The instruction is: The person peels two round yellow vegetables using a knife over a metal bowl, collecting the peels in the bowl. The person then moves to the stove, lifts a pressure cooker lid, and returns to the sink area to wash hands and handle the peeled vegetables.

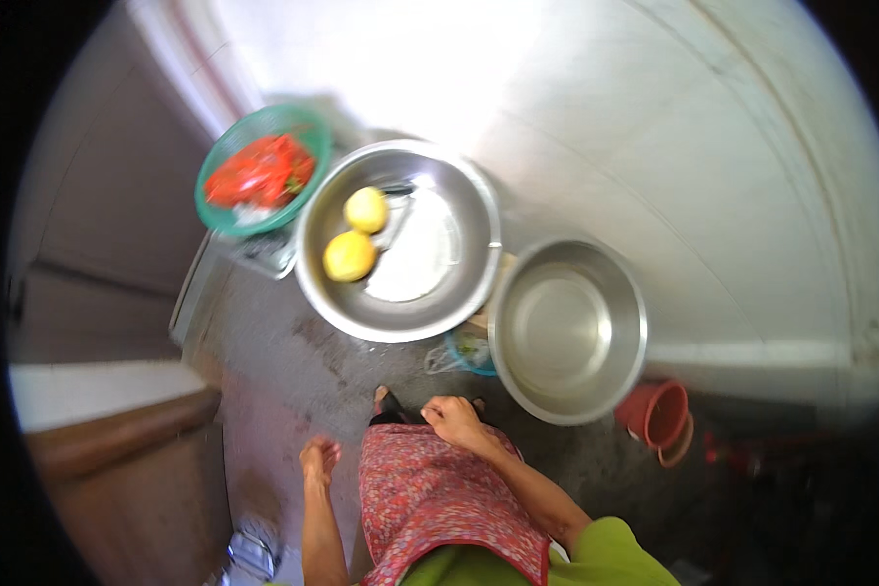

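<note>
My left hand (321, 455) hangs in the air left of my flowered apron (439, 483). Its fingers look loosely apart, somewhat blurred, with nothing visible in them. In front of the apron is my right hand (452, 420), back upward and fingers curled under; whether it holds anything is hidden. Ahead of me sits a wide steel basin (417, 322). Two yellow round fruits or vegetables, a nearer one (349, 256) and a farther one (366, 209), lie at its left side. Beside them is a flat tool with a dark handle (398, 189), partly lost in glare. Neither hand touches the basin.
A deep metal basin (509, 344) with a little liquid stands to the right. A green plastic basket (216, 214) holds a red plastic bag (260, 172) at the left. Under the basins is a blue container (483, 366). A red bucket (652, 414) stands near the wall (666, 146).
</note>
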